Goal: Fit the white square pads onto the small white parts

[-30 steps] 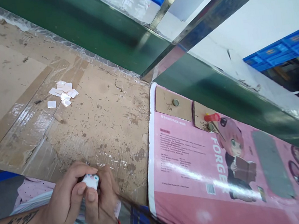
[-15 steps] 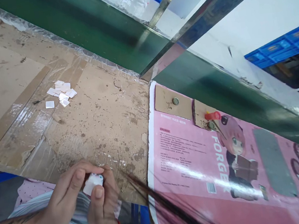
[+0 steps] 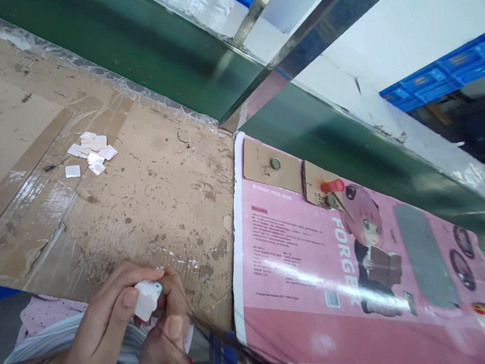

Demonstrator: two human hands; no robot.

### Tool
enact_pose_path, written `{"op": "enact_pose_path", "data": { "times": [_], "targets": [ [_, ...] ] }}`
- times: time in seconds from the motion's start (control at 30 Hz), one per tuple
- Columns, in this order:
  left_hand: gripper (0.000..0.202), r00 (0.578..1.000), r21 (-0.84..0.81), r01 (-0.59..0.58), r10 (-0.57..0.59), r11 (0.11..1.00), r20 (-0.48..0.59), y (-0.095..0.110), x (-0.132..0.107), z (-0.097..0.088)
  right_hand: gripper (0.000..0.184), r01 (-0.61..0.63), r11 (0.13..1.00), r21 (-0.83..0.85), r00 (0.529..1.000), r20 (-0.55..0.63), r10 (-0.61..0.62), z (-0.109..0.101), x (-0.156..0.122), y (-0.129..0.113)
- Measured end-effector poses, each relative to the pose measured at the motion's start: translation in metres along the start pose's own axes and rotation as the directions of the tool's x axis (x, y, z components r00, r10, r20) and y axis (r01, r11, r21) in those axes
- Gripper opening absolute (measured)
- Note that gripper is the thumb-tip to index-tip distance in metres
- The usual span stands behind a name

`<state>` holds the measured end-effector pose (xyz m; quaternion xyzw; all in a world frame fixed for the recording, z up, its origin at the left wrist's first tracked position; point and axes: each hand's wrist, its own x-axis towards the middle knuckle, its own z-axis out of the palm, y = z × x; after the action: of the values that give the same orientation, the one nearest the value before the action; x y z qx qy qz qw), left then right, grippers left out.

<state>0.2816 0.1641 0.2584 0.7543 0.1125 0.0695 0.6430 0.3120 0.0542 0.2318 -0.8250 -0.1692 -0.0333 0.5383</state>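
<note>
1. Overall, a stained brown cardboard-covered worktop (image 3: pixel 174 195) fills the left; a glossy pink printed sheet (image 3: pixel 285 329) covers the right.
2. Left hand (image 3: pixel 105 320), near side: gripping a small white block-like piece with a blue-green spot (image 3: pixel 146 301), thumb against its left.
3. Right hand (image 3: pixel 167 345), just right of it: fingers curled beside the piece, thumb lower; cannot tell whether they grip it.
4. Loose pile of thin white square pieces (image 3: pixel 93 145): far left on the cardboard, well apart from both hands.
5. Round ridged metal cap (image 3: pixel 275 163): far edge of the pink sheet, on a brown cardboard patch (image 3: pixel 258 165).
</note>
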Motion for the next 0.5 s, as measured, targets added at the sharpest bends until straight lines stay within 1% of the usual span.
{"op": "enact_pose_path", "data": {
  "times": [0.07,0.17,0.3,0.43,0.5],
  "targets": [
    [0.034,1.0,-0.015,0.022,-0.022,1.0,-0.005,0.001,0.0,0.0,0.054,0.026,0.999,0.022,0.999,-0.039,-0.025,-0.003,0.005,-0.005],
    [0.033,0.999,-0.031,0.044,-0.043,0.999,0.012,0.001,-0.001,0.0,0.045,0.083,0.994,-0.067,0.996,-0.036,-0.085,-0.009,0.018,-0.017],
    [0.032,0.999,-0.057,0.05,-0.05,0.997,0.014,0.001,-0.002,-0.001,0.036,0.092,0.985,-0.145,0.995,-0.016,-0.095,-0.014,0.026,-0.025],
    [0.03,0.999,-0.028,0.036,-0.037,0.999,-0.019,-0.004,-0.006,0.0,0.037,0.104,0.988,-0.115,0.995,0.009,-0.104,-0.009,0.015,-0.017],
    [0.031,0.999,-0.013,0.029,-0.029,0.999,-0.021,-0.008,-0.009,0.0,0.036,0.104,0.99,-0.094,0.994,-0.011,-0.105,-0.005,0.004,-0.008]
  ]
}}
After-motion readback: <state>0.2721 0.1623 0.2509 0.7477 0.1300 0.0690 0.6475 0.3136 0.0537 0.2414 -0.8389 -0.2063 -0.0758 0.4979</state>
